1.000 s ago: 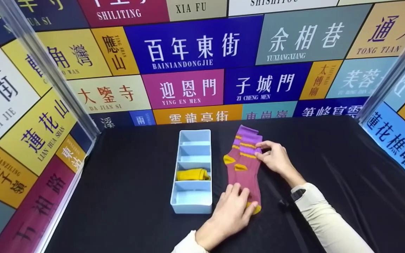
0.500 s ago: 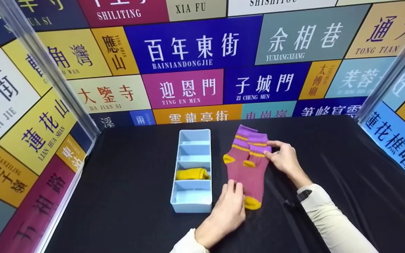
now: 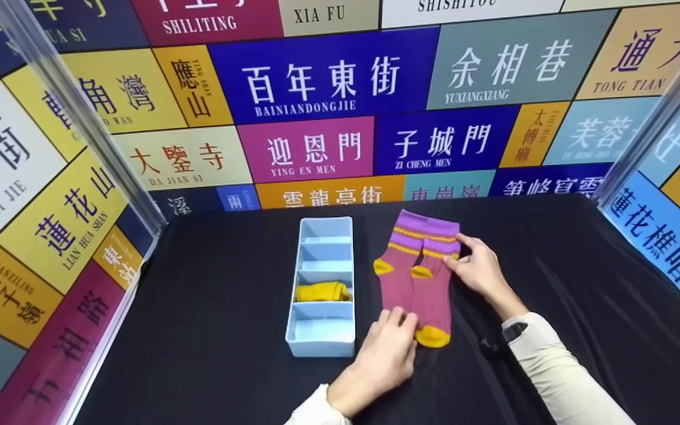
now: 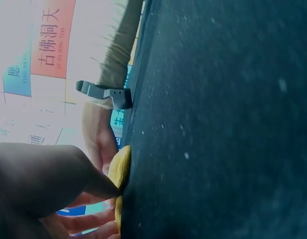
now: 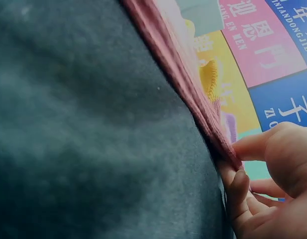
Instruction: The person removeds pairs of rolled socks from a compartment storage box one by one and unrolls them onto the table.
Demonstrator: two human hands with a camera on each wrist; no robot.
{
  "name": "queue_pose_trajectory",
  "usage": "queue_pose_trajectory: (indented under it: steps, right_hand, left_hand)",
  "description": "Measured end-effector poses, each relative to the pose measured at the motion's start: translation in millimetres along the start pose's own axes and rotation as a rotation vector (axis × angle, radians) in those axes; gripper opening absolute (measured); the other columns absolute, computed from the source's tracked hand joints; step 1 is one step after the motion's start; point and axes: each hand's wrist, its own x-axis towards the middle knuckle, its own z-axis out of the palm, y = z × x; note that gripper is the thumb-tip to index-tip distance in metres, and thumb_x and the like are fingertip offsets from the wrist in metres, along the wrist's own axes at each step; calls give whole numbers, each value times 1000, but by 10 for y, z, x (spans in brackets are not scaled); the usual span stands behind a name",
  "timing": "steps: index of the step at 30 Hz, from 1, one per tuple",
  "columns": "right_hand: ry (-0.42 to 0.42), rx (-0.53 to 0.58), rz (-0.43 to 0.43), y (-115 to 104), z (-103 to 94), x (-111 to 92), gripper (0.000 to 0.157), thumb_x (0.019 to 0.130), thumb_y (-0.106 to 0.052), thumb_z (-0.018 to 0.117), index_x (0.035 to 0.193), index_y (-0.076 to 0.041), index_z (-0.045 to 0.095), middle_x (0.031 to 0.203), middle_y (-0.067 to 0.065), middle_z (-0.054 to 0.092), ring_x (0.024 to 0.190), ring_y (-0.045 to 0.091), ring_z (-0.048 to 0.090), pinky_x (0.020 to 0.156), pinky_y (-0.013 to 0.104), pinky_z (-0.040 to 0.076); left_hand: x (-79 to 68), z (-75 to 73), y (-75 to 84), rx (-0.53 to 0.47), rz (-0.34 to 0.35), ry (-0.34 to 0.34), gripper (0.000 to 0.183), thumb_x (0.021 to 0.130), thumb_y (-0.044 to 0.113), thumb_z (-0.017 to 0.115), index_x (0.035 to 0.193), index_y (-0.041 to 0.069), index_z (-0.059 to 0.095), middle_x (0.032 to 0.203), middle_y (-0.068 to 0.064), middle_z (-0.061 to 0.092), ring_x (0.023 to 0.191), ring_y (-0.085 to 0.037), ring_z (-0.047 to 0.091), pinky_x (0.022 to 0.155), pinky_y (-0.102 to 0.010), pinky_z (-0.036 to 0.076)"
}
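Observation:
Two mauve socks with purple cuffs and yellow stripes, heels and toes lie side by side on the black cloth. The right sock [image 3: 434,295] slightly overlaps the left sock [image 3: 396,286]. My right hand [image 3: 481,268] pinches the right sock's outer edge near the cuff; the right wrist view shows the fabric between thumb and fingers. My left hand [image 3: 382,354] holds the left sock at its toe end and covers that toe. In the left wrist view, its thumb and fingers close on yellow fabric [image 4: 118,211].
Left of the socks stands a light blue box [image 3: 320,348] with several compartments. A rolled yellow sock [image 3: 321,292] lies in one of them. Panels with printed signs [image 3: 328,77] rise behind and beside the black cloth [image 3: 216,307].
The right hand has moved right with the right sock, so the two socks overlap less. The left hand has shifted slightly left, and the right sock's yellow toe now shows fully.

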Motion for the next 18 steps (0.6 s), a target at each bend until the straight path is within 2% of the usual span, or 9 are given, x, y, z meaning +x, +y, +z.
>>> queue_pose_trajectory:
  steps: [4, 7, 10, 14, 18]
  right_hand:
    - [-34, 8, 2, 7, -3, 8, 72, 84, -23, 80, 146, -4, 49, 135, 20, 55, 71, 9, 68, 61, 15, 46]
    - [-83, 8, -14, 8, -20, 3, 74, 85, -22, 80, 148, -4, 46, 125, 23, 57, 65, 11, 63, 55, 20, 46]
    - [-84, -10, -24, 13, -32, -3, 73, 85, -20, 80, 148, -4, 46, 124, 23, 57, 61, 12, 60, 54, 22, 45]
    - [-23, -40, -7, 19, -23, -10, 71, 84, -19, 81, 145, -2, 50, 130, 22, 56, 62, 13, 58, 62, 25, 46]
    - [11, -58, -3, 9, 1, -28, 70, 82, -18, 82, 142, 2, 52, 125, 25, 57, 64, 14, 60, 75, 34, 45]
  left_hand:
    - [-19, -2, 39, -36, 83, -38, 25, 92, 26, 68, 116, 18, 64, 109, 5, 62, 100, -18, 56, 76, -30, 49]
    - [-28, 0, 64, -39, 140, -86, 30, 94, 30, 66, 122, 20, 64, 118, 8, 63, 109, -17, 55, 88, -33, 49]
    - [-32, 1, 77, -54, 175, -124, 34, 95, 32, 64, 127, 21, 64, 127, 9, 63, 118, -17, 52, 100, -36, 46]
    - [-35, -11, 81, -102, 192, -155, 34, 96, 31, 64, 129, 23, 64, 133, 8, 63, 121, -18, 50, 105, -39, 44]
    - [-39, -23, 71, -120, 193, -157, 31, 96, 31, 64, 126, 25, 65, 129, 9, 63, 120, -17, 50, 103, -39, 44]
